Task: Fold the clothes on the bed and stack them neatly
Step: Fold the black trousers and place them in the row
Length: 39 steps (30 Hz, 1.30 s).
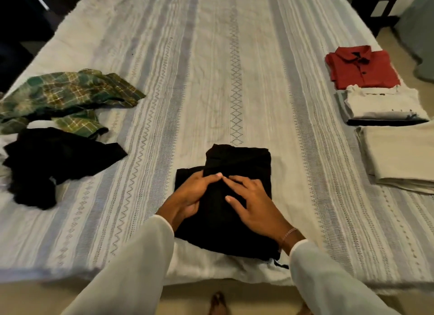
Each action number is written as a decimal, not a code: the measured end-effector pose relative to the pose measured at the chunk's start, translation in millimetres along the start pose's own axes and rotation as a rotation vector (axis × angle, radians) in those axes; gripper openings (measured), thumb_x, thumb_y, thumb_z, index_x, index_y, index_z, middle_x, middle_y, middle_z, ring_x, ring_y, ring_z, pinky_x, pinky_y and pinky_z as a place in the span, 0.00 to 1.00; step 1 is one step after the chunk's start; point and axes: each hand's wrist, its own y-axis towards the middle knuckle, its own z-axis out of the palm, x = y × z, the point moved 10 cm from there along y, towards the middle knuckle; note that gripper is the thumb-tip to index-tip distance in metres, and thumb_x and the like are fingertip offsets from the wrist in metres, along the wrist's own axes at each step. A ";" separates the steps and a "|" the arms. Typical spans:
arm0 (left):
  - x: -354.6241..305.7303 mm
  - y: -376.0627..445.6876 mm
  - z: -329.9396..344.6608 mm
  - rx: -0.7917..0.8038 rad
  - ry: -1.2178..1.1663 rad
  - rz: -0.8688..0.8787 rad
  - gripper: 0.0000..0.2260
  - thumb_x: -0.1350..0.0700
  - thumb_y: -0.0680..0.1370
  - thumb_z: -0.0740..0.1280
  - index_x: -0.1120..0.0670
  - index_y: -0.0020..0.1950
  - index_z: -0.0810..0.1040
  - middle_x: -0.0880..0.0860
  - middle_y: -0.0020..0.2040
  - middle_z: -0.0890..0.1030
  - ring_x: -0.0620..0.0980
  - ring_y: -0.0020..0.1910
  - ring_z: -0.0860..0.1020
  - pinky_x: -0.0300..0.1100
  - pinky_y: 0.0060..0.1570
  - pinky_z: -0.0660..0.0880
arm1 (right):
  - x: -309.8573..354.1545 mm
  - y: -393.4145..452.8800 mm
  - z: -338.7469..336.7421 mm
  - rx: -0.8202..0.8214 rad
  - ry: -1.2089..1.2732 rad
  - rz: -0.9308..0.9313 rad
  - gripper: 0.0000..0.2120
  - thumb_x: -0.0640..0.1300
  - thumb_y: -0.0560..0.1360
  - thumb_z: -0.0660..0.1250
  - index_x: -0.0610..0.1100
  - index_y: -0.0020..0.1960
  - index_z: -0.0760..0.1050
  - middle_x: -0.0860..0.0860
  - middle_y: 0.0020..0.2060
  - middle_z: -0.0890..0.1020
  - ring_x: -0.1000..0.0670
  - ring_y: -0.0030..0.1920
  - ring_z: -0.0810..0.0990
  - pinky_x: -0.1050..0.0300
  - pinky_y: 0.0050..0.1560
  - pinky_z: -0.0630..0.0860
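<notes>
Pressing flat on folded black garment (237,164): both hands (192,195), fingertips meeting.

long white sleeves (131,263) on both arms, thin bracelet (288,233) on right wrist.

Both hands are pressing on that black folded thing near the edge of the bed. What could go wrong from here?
The folded black garment has a layer jutting left, so it may spring open when the left hand and right hand lift. Its drawstring lies by the striped white bedspread edge, so it may snag or slip floorward.
</notes>
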 end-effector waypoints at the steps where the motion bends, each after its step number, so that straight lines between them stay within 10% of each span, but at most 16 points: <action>1: -0.2 -1.0 -15.8 -0.020 -0.031 -0.008 0.14 0.58 0.83 0.64 0.59 0.67 0.78 0.63 0.60 0.82 0.60 0.60 0.81 0.54 0.61 0.78 | 5.5 4.6 3.0 -0.071 -0.093 0.018 0.28 0.66 0.80 0.59 0.57 0.77 0.66 0.54 0.73 0.69 0.49 0.70 0.65 0.44 0.72 0.68; 7: 9.6 9.0 -106.4 -0.257 0.158 0.078 0.11 0.53 0.83 0.66 0.53 0.64 0.79 0.56 0.58 0.84 0.55 0.60 0.82 0.47 0.58 0.80 | -0.7 19.7 54.4 -0.012 -0.398 0.256 0.55 0.89 0.59 0.46 0.63 0.81 0.50 0.44 0.82 0.42 0.35 0.79 0.34 0.23 0.73 0.41; 13: 7.5 14.4 -144.9 -0.733 0.792 0.282 0.16 0.45 0.81 0.67 0.53 0.63 0.78 0.54 0.55 0.83 0.56 0.56 0.80 0.49 0.55 0.76 | -9.0 33.8 103.4 -0.004 -0.485 0.310 0.59 0.90 0.58 0.44 0.60 0.82 0.49 0.39 0.81 0.46 0.29 0.79 0.40 0.18 0.68 0.43; 18: 11.4 5.5 -138.0 -1.006 1.289 0.114 0.27 0.35 0.80 0.58 0.58 0.63 0.72 0.60 0.59 0.77 0.60 0.57 0.75 0.54 0.52 0.72 | -20.3 38.4 120.3 0.018 -0.540 0.327 0.59 0.89 0.59 0.42 0.59 0.82 0.47 0.38 0.81 0.44 0.28 0.78 0.40 0.17 0.67 0.43; 28: 29.3 32.2 -158.9 -0.701 0.927 -0.087 0.47 0.21 0.67 0.61 0.61 0.64 0.75 0.59 0.59 0.81 0.61 0.58 0.80 0.50 0.58 0.75 | -34.2 42.7 130.5 0.202 -0.304 0.350 0.57 0.88 0.59 0.47 0.63 0.81 0.39 0.45 0.78 0.31 0.35 0.77 0.28 0.26 0.72 0.32; 33: 36.3 33.5 -154.4 -0.542 0.804 -0.144 0.47 0.22 0.71 0.59 0.61 0.71 0.72 0.60 0.65 0.78 0.61 0.63 0.77 0.52 0.65 0.73 | -87.9 -7.6 25.7 -0.401 0.074 0.760 0.37 0.67 0.71 0.70 0.49 0.72 0.67 0.46 0.73 0.69 0.41 0.71 0.69 0.42 0.68 0.71; 39: 18.3 21.4 -123.0 -0.479 0.651 0.005 0.39 0.29 0.77 0.56 0.58 0.74 0.70 0.60 0.69 0.76 0.60 0.67 0.75 0.53 0.69 0.71 | -144.0 -50.3 63.1 -0.157 0.767 1.068 0.48 0.67 0.66 0.76 0.43 0.76 0.66 0.45 0.69 0.76 0.41 0.68 0.76 0.45 0.69 0.73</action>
